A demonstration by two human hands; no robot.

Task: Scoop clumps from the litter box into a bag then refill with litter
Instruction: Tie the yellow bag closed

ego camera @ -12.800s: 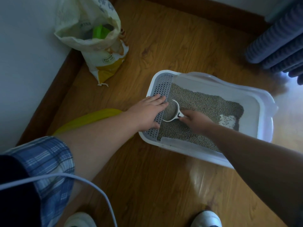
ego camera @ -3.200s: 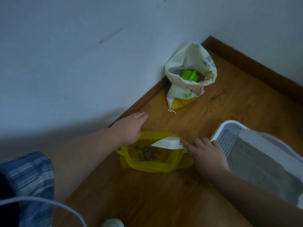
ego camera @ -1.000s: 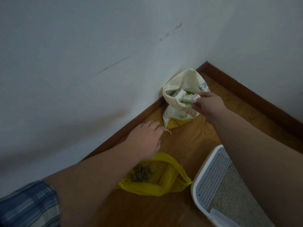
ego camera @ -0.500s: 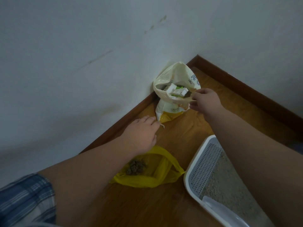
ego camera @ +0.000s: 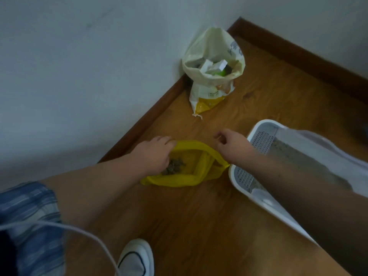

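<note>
So the thin yellow plastic bag [ego camera: 185, 177] lies slack on the brown wooden floor [ego camera: 199, 226] with its mouth wide open, the dark clumps [ego camera: 173, 168] sitting inside near the left rim. The left hand [ego camera: 154, 154] rests on that rim; honestly can't tell if it's pinching the film or just lying on it. The right hand [ego camera: 232, 145] hangs over the far right edge, fingers loosely curled and empty as far as I can see. My worry: lift it by one side only and the floppy mouth sags, so the clumps roll out. The white plastic litter box [ego camera: 242, 177] is right against the bag, and the cream-and-yellow litter sack [ego camera: 211, 92] leans open-topped in the corner, so a sloppy grab for the refill could tip it.
</note>
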